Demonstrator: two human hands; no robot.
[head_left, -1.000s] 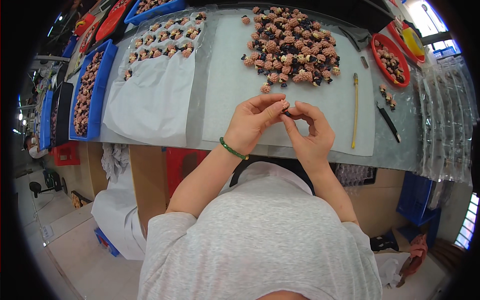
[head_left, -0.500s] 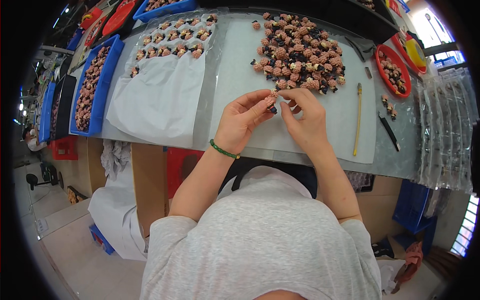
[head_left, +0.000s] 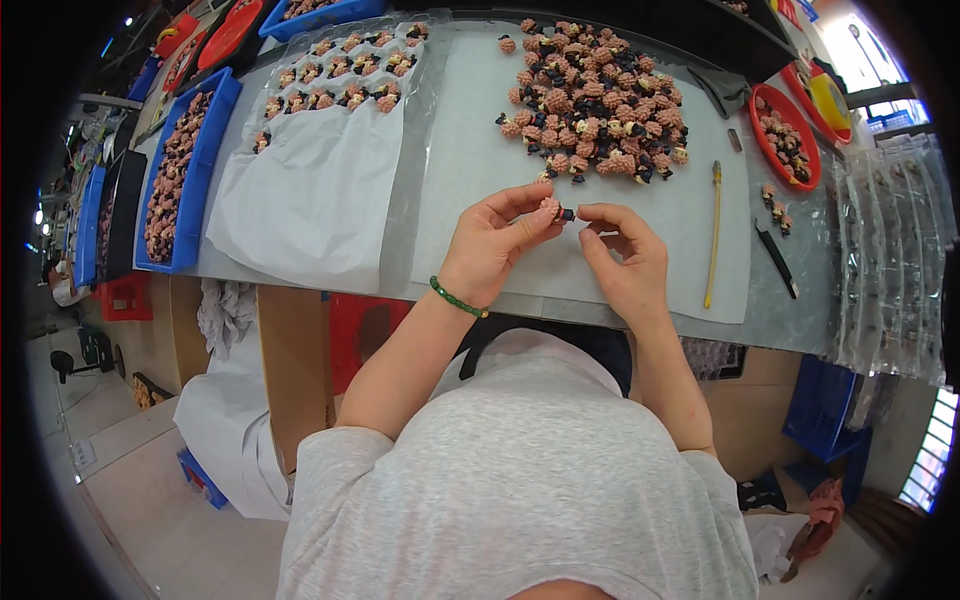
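Observation:
Pinched between the thumb and fingers of my left hand (head_left: 492,240) is a small figurine (head_left: 552,208) with a bumpy pink top and a dark base, tilted so the base points right. Just right of that base is my right hand (head_left: 628,255), its thumb and bent forefinger apart with nothing visible between them. Beyond both hands, a heap of similar pink and dark figurines (head_left: 600,100) lies on a white sheet (head_left: 480,110). One more figurine sits close behind my left fingertips, partly hidden.
At left, rows of figurines stand in a clear tray (head_left: 405,100) partly covered by white paper (head_left: 300,215). Farther left is a blue bin (head_left: 215,165) of figurines. To the right lie a yellow stick tool (head_left: 715,235), a black-handled tool (head_left: 778,262), a red bowl (head_left: 757,125) and stacked clear trays (head_left: 885,260).
The figurine has turned from pointing downward to lying sideways, base toward the right. My right hand has drawn away from it, slightly right and nearer to me.

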